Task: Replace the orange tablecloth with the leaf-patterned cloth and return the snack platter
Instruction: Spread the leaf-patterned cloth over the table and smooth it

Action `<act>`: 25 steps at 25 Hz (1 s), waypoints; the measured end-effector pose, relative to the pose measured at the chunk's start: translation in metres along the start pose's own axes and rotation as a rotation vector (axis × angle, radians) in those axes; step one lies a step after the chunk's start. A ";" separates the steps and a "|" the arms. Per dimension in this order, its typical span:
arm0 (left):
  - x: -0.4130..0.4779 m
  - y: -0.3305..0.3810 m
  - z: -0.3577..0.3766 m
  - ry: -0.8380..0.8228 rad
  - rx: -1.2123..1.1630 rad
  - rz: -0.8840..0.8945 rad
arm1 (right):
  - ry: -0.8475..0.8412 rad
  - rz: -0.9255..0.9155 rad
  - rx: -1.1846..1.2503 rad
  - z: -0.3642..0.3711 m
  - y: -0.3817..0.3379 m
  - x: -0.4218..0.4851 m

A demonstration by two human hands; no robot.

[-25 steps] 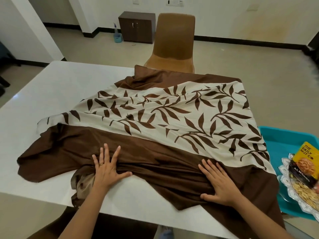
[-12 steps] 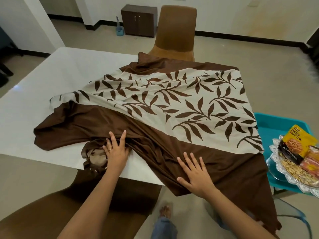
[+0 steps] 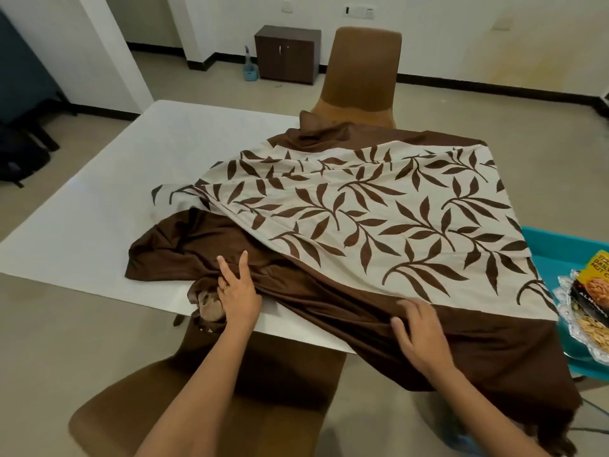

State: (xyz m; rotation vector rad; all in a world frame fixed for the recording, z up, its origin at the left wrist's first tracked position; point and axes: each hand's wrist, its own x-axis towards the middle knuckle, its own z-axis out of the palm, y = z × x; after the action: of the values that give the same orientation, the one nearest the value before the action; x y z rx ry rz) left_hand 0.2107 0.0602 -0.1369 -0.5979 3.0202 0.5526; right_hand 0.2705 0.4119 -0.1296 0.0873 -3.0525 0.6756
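The leaf-patterned cloth (image 3: pixel 379 219), cream with brown leaves and a wide brown border, lies rumpled over the right half of the white table (image 3: pixel 138 179). Its near right part hangs off the table edge. My left hand (image 3: pixel 237 291) sits on the bunched brown border at the near edge, two fingers straight and the others curled into the folds. My right hand (image 3: pixel 418 334) pinches a fold of the brown border between thumb and bent fingers. The snack platter (image 3: pixel 583 328), silver-rimmed with nuts and packets, rests at the far right. No orange tablecloth is in view.
The platter stands on a teal tray (image 3: pixel 557 245) beside the table. One brown chair (image 3: pixel 362 77) is at the far side, another brown chair (image 3: pixel 197 407) just below my arms. A dark cabinet (image 3: pixel 286 54) stands by the back wall. A black bag (image 3: pixel 19 159) lies left.
Both hands were pressing flat on the brown border; now their fingers have curled into it. The cloth's left end has bunched toward the right, uncovering more white table.
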 end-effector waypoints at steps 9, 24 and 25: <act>0.047 -0.078 -0.030 0.038 0.112 0.133 | -0.311 -0.001 -0.195 0.099 -0.145 0.043; 0.153 -0.149 -0.125 -0.374 -0.024 0.259 | -0.044 -0.004 0.083 0.110 -0.281 0.121; 0.155 -0.147 -0.122 -0.308 -0.174 0.277 | -0.118 -0.051 0.049 0.128 -0.301 0.129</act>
State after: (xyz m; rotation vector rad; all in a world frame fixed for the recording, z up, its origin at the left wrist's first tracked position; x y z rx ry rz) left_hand 0.1287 -0.1658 -0.0846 -0.0806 2.7904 0.8380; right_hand 0.1588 0.0786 -0.1151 0.2129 -3.1333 0.7686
